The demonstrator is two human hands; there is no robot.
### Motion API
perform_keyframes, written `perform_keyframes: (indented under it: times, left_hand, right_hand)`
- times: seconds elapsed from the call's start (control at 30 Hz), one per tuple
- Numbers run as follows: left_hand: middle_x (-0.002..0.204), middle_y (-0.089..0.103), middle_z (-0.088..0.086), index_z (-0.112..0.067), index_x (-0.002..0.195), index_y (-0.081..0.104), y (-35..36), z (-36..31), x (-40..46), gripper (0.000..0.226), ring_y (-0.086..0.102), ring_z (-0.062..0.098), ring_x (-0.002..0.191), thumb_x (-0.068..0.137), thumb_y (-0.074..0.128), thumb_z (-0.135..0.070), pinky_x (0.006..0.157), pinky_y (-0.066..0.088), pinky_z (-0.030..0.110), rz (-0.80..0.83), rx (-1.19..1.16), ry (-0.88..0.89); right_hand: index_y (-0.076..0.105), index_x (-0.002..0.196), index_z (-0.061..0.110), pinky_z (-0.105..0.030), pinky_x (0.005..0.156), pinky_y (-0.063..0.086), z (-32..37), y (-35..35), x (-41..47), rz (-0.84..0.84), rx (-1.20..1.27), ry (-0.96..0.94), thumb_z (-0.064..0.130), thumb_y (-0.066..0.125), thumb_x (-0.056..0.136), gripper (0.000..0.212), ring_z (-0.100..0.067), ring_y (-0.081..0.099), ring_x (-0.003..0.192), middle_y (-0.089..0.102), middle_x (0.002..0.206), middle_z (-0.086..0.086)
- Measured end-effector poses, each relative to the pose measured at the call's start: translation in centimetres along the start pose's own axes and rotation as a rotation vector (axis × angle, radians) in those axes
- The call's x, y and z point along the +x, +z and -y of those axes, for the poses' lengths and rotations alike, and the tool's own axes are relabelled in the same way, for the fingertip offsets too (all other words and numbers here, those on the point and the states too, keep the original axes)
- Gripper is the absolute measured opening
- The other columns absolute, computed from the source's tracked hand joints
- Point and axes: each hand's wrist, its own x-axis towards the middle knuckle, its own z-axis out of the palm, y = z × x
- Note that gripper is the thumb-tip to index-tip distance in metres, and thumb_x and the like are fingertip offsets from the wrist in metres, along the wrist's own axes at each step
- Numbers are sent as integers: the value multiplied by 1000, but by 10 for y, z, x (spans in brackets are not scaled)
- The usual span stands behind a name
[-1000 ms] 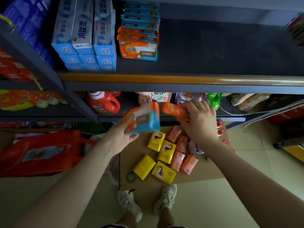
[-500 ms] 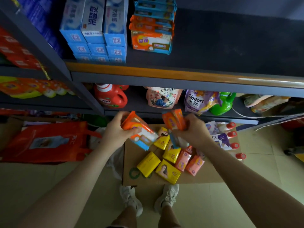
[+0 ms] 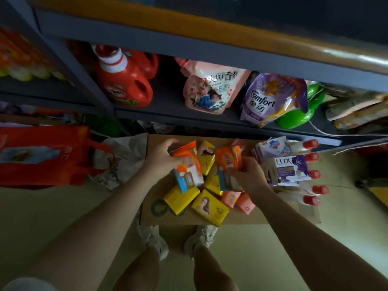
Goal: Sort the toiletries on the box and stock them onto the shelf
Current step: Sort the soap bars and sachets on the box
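I see my left hand (image 3: 162, 159) at the middle of the frame, fingers curled around an orange-and-blue soap pack (image 3: 187, 169). My right hand (image 3: 251, 175) grips a second orange pack (image 3: 227, 166) just beside it, fingers wrapped round its lower edge. Both packs sit low over the cardboard box (image 3: 241, 216), above yellow soap bars (image 3: 210, 206) and pink bars (image 3: 231, 198). The shelf (image 3: 178, 116) with its red detergent jug (image 3: 123, 82) fills the upper frame.

Box (image 3: 262, 217): yellow soaps (image 3: 210, 207); LUX box (image 3: 291, 171); red-cap bottles (image 3: 315, 186).
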Motion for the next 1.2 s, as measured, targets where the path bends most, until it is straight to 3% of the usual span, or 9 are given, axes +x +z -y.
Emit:
perform_keyframes:
  times: [0.1, 0.23, 0.43, 0.6, 0.7, 0.83, 0.93, 1.03, 1.2]
  left_hand:
    - [105, 58, 2, -9, 117, 56, 31, -7, 10, 51, 56, 16, 96, 72, 79, -18, 81, 49, 31, 36, -18, -14]
    - [108, 61, 6, -10, 116, 58, 66, -1, 22, 47, 58, 17, 94, 74, 77, -19, 74, 49, 27, 135, 34, -16]
    - [121, 59, 5, -13, 119, 53, 99, 14, 38, 43, 56, 21, 108, 80, 71, -16, 80, 44, 28, -4, 110, -44]
    - [140, 44, 4, -11, 134, 46, 114, 23, 31, 55, 43, 19, 127, 84, 67, -15, 96, 33, 19, 15, 301, 117]
    - [149, 29, 5, -11, 142, 34, 121, 24, 21, 66, 29, 17, 137, 85, 65, -14, 107, 27, 22, 48, 374, 215]
    - [147, 34, 5, -16, 143, 31, 105, 36, 4, 65, 35, 21, 133, 87, 63, -24, 105, 33, 31, -60, 421, 128]
    - [139, 39, 10, -16, 140, 35, 82, 61, -16, 67, 37, 26, 129, 83, 66, -32, 102, 34, 35, -4, 597, -41]
    - [143, 31, 11, -17, 144, 26, 70, 87, -33, 88, 34, 28, 131, 74, 74, -39, 104, 33, 36, 168, 652, -199]
    - [144, 29, 14, -13, 146, 19, 74, 95, -33, 99, 41, 30, 126, 70, 77, -38, 98, 37, 35, 192, 724, -187]
  right_hand:
    - [62, 108, 7, -30, 65, 53, -21, -17, 12, -35, 36, 75, 29, 76, 72, 43, -26, 65, 86, 68, 97, -12]
    - [60, 109, 5, -41, 78, 56, -40, -12, 25, 12, 111, 162, 23, 74, 76, 40, -29, 65, 91, 66, 100, -14]
    - [55, 118, 7, -40, 81, 54, -59, -1, 42, 70, 165, 162, 20, 65, 85, 37, -31, 63, 98, 64, 109, -16]
    - [55, 115, 3, -32, 80, 45, -66, 1, 39, 9, -166, 83, 26, 55, 91, 34, -35, 59, 102, 63, 111, -18]
    - [40, 129, 0, -39, 92, 42, -63, 9, 32, 2, -187, 41, 21, 53, 91, 45, -38, 49, 116, 51, 127, -23]
    - [16, 147, 8, -44, 113, 23, -52, 8, 12, -81, -326, -236, 19, 51, 92, 66, -34, 21, 140, 22, 151, -16]
    - [45, 133, 10, -45, 93, 46, -47, 15, -11, -45, -526, -595, 13, 63, 83, 52, -35, 46, 123, 44, 137, -15]
    - [68, 82, 14, -25, 42, 47, -53, 34, -26, 34, -760, -736, 21, 87, 53, 35, -20, 66, 60, 67, 76, -2]
    - [67, 72, 14, -25, 41, 45, -72, 56, -29, 132, -959, -603, 47, 80, 57, 38, -20, 64, 55, 64, 64, -2]
